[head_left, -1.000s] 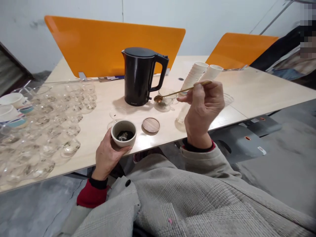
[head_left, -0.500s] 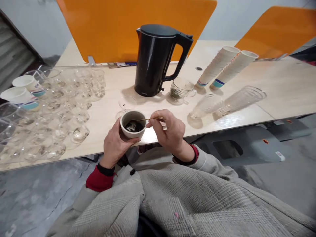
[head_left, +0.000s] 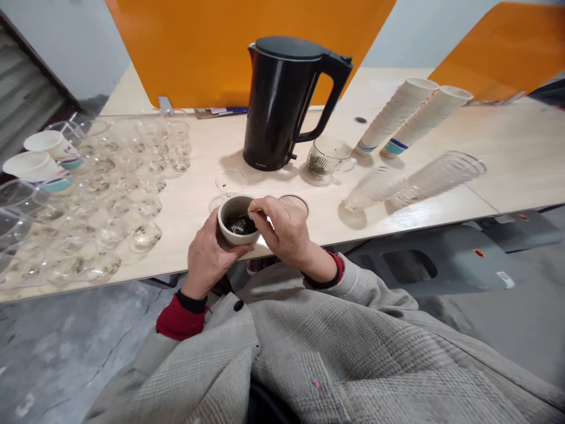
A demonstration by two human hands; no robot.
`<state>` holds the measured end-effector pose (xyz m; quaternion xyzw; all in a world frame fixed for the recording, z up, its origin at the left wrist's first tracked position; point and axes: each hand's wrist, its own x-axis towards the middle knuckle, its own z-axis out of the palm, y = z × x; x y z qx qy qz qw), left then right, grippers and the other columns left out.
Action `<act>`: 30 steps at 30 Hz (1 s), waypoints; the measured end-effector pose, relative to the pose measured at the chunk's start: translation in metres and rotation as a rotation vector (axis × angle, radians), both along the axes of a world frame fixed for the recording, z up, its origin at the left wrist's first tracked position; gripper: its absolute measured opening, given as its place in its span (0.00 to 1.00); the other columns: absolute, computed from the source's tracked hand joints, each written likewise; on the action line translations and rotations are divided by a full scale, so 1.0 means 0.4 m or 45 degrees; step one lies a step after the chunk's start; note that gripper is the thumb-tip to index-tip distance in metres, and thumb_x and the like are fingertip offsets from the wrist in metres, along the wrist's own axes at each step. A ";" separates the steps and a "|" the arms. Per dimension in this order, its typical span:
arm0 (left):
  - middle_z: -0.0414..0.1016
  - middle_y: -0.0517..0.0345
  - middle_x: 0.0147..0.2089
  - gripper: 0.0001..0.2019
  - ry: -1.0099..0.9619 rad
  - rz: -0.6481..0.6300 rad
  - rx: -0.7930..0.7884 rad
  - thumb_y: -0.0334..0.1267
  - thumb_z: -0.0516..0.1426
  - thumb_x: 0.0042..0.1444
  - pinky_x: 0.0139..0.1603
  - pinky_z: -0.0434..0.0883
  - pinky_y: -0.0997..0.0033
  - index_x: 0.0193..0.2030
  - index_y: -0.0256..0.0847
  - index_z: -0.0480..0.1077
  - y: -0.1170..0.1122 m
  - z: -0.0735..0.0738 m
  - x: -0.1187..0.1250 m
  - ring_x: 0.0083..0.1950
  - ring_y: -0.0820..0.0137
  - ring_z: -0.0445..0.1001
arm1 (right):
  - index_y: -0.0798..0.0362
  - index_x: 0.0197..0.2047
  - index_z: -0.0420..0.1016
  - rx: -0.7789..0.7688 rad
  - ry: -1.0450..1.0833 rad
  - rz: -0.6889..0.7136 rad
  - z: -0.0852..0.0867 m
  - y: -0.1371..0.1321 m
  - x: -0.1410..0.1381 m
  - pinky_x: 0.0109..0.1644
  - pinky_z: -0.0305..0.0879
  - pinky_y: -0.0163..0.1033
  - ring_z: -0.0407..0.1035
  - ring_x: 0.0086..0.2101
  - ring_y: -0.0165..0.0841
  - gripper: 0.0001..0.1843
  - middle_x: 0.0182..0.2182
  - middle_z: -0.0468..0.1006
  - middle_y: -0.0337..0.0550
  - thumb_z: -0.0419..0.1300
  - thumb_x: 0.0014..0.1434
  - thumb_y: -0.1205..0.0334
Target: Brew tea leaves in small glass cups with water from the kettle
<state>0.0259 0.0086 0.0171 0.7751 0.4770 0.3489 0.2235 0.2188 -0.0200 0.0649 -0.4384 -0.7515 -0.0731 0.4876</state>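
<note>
My left hand [head_left: 208, 254] is wrapped round a small white cup [head_left: 241, 238] at the table's front edge. Dark loose bits, perhaps tea leaves, and something pale lie inside the cup. Over its right rim, my right hand [head_left: 282, 229] pinches a thin spoon [head_left: 249, 213]; most of its handle is hidden by the fingers and its bowl is down among the dark contents. Behind the cup lies a clear round lid or cup [head_left: 231, 181] with a few dark specks. A round rimmed disc [head_left: 295, 204] rests on the table just beyond my right hand.
A black electric kettle [head_left: 280, 109] stands behind the cup, beside a ribbed glass mug [head_left: 326, 158] holding green bits. Leaning stacks of paper cups [head_left: 399, 112] and clear plastic cups [head_left: 441, 179] are on the right. Many clear cups [head_left: 145, 235] with dark bits fill the left.
My right hand has moved left, closer over the cup, and the spoon has gone deeper into it. My left hand still holds the cup. The view has shifted slightly.
</note>
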 end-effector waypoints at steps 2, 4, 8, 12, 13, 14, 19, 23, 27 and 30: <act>0.77 0.48 0.71 0.51 0.006 0.007 -0.005 0.53 0.77 0.46 0.64 0.79 0.51 0.74 0.49 0.61 0.000 -0.001 0.000 0.68 0.49 0.79 | 0.48 0.44 0.73 -0.073 0.049 0.016 0.005 -0.004 0.002 0.38 0.70 0.36 0.75 0.31 0.29 0.06 0.33 0.82 0.37 0.56 0.74 0.65; 0.77 0.47 0.71 0.51 0.008 0.006 -0.004 0.54 0.76 0.46 0.64 0.79 0.51 0.74 0.48 0.61 0.001 -0.003 -0.001 0.68 0.49 0.79 | 0.48 0.43 0.72 -0.119 0.135 0.039 0.010 -0.006 0.004 0.37 0.69 0.36 0.74 0.29 0.28 0.05 0.31 0.80 0.36 0.56 0.74 0.65; 0.76 0.45 0.72 0.52 -0.001 -0.009 0.011 0.56 0.76 0.46 0.65 0.78 0.52 0.74 0.47 0.61 0.002 -0.004 -0.003 0.70 0.48 0.78 | 0.48 0.42 0.71 -0.148 0.402 0.018 0.017 -0.005 0.012 0.34 0.70 0.35 0.75 0.27 0.26 0.06 0.28 0.78 0.33 0.57 0.74 0.60; 0.75 0.45 0.72 0.50 -0.002 -0.016 0.022 0.58 0.75 0.48 0.66 0.77 0.51 0.74 0.47 0.61 0.003 -0.006 -0.003 0.70 0.48 0.77 | 0.48 0.43 0.71 -0.179 0.741 0.013 0.020 0.002 0.028 0.29 0.69 0.32 0.74 0.24 0.25 0.10 0.27 0.77 0.31 0.60 0.74 0.52; 0.75 0.45 0.72 0.50 -0.006 -0.014 0.022 0.58 0.75 0.48 0.66 0.77 0.51 0.74 0.47 0.61 0.003 -0.006 -0.003 0.70 0.48 0.77 | 0.48 0.43 0.71 -0.184 0.797 0.018 0.021 0.004 0.033 0.28 0.69 0.31 0.74 0.24 0.24 0.12 0.27 0.77 0.31 0.60 0.74 0.49; 0.75 0.45 0.72 0.50 -0.012 -0.012 0.021 0.58 0.75 0.48 0.66 0.77 0.50 0.74 0.47 0.61 0.003 -0.007 -0.003 0.70 0.48 0.78 | 0.48 0.43 0.71 -0.185 0.837 0.022 0.023 0.005 0.037 0.27 0.68 0.31 0.74 0.24 0.24 0.14 0.27 0.77 0.31 0.61 0.73 0.47; 0.75 0.45 0.72 0.51 -0.039 -0.016 0.009 0.59 0.75 0.47 0.67 0.77 0.48 0.74 0.47 0.62 0.003 -0.007 -0.005 0.69 0.48 0.78 | 0.47 0.43 0.71 -0.176 0.958 0.002 0.028 0.014 0.052 0.24 0.64 0.30 0.74 0.24 0.24 0.17 0.27 0.76 0.30 0.63 0.71 0.43; 0.75 0.45 0.72 0.51 -0.039 -0.017 -0.014 0.58 0.75 0.47 0.68 0.76 0.48 0.74 0.47 0.62 0.002 -0.004 -0.005 0.70 0.47 0.77 | 0.47 0.42 0.70 -0.159 0.943 0.007 0.020 0.017 0.048 0.25 0.64 0.30 0.73 0.23 0.24 0.15 0.27 0.76 0.30 0.62 0.72 0.46; 0.75 0.46 0.72 0.50 -0.026 -0.011 -0.013 0.57 0.75 0.47 0.68 0.76 0.50 0.74 0.48 0.61 0.002 -0.002 -0.002 0.70 0.48 0.77 | 0.48 0.42 0.70 -0.198 0.648 -0.047 0.011 0.009 0.022 0.29 0.67 0.34 0.72 0.24 0.25 0.09 0.27 0.76 0.32 0.58 0.74 0.54; 0.76 0.47 0.72 0.50 -0.013 -0.002 -0.003 0.54 0.76 0.47 0.66 0.77 0.51 0.74 0.48 0.62 0.001 -0.003 -0.001 0.70 0.49 0.77 | 0.48 0.40 0.70 -0.194 0.372 -0.018 0.016 0.005 0.001 0.33 0.67 0.35 0.72 0.26 0.27 0.06 0.26 0.76 0.33 0.57 0.72 0.61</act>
